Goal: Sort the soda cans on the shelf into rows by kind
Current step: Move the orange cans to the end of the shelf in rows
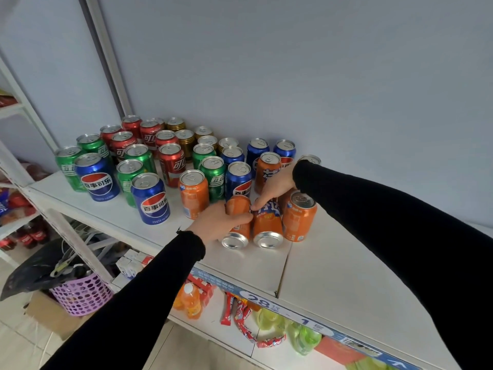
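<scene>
Left hand (218,222) grips a tipped orange can (238,225), right hand (274,189) holds a second tipped orange can (267,225) touching it, bottoms toward camera. Upright orange can (299,216) just right. Mixed blue, green, red, gold cans stand behind on white shelf (333,268).

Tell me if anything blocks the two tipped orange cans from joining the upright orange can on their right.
Nothing visible does. The left hand grips one tipped can, the right hand holds the other, which lies right beside the upright orange can. The shelf beyond it is bare.
</scene>
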The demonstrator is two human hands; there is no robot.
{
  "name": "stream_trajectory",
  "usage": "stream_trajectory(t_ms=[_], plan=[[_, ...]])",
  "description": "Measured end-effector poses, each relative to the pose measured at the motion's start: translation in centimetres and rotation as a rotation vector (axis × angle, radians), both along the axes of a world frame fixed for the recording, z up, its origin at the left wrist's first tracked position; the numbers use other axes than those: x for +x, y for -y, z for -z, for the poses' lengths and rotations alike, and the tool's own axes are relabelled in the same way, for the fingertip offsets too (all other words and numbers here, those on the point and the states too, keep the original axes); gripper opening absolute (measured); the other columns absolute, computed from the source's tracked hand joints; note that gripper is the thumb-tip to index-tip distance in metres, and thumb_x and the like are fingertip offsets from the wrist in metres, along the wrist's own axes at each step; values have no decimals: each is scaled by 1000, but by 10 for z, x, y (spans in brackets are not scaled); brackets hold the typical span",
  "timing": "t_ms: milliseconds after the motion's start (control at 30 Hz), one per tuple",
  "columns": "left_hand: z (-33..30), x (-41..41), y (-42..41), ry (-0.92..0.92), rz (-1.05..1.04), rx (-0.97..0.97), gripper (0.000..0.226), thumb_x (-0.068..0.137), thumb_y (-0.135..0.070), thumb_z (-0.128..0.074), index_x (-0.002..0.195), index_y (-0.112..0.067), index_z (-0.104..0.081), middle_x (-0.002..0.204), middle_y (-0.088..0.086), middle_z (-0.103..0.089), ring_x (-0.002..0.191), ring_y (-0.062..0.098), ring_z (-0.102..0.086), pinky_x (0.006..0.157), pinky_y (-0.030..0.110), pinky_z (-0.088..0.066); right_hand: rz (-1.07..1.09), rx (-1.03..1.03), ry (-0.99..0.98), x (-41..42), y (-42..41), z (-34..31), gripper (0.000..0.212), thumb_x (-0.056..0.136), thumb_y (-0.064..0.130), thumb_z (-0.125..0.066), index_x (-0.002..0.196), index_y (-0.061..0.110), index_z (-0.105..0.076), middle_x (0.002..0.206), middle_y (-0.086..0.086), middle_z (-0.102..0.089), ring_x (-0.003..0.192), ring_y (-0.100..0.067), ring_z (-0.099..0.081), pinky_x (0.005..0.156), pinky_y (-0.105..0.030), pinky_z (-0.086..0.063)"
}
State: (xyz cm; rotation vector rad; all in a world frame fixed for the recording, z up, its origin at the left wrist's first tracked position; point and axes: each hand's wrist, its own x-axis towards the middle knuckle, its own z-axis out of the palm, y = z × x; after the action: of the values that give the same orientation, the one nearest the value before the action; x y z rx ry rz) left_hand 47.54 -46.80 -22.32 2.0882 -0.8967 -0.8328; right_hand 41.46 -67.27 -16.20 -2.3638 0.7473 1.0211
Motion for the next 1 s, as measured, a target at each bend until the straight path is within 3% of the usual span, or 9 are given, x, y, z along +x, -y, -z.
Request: stream_trajectory(t_ms=[133,233,367,533,667,800,1000], plan=[[-1,-3,-21,-35,-28,-148,57,77,-44,-82,118,-30,-46,106,-17,-60,92,-1,-61,78,25,-52,52,106,143,-12,1,-22,67,74,56,-80,125,17,-62,117,-5,-73,105,-25,-72,97,-44,-56],[1,-6,-37,38,-4,-229,67,75,-38,-84,123,-35,-38,108,-27,-54,93,-9,-57,72,15,-44,-84,-105,365,-25,-10,-35,59,78,52,-78,124,19,-60,114,0,-70,100,-20,-69,89,-36,-58],[7,-3,-44,178,-23,-313,74,69,-34,-88,122,-39,-36,117,-26,-56,106,-7,-58,89,26,-50,-216,-372,555,-38,-31,-26,65,75,54,-79,126,21,-55,113,3,-64,99,-19,-62,89,-35,-55],[9,4,-45,194,-1,-338,76,68,-28,-90,122,-37,-37,120,-25,-56,109,-8,-56,98,34,-51,-198,-403,643,-44,-44,-19,62,74,57,-78,119,21,-54,109,2,-64,93,-17,-62,84,-34,-57],[8,5,-46,192,21,-340,79,68,-29,-90,124,-39,-36,120,-28,-54,113,3,-59,100,41,-50,-191,-460,655,-50,-53,-18,64,75,60,-76,120,20,-54,111,1,-64,93,-18,-62,84,-35,-56],[13,7,-55,121,37,-370,84,72,-28,-87,135,-40,-33,131,-17,-53,120,8,-56,106,44,-47,-139,-480,664,-59,-62,-20,62,78,57,-73,126,23,-53,114,1,-65,98,-20,-63,87,-38,-57],[21,6,-84,186,14,-393,87,79,-37,-81,148,-36,-28,150,-8,-45,133,7,-46,113,39,-39,15,-549,972,-90,-95,-27,52,88,42,-70,134,23,-56,127,2,-62,110,-17,-59,88,-30,-50]])
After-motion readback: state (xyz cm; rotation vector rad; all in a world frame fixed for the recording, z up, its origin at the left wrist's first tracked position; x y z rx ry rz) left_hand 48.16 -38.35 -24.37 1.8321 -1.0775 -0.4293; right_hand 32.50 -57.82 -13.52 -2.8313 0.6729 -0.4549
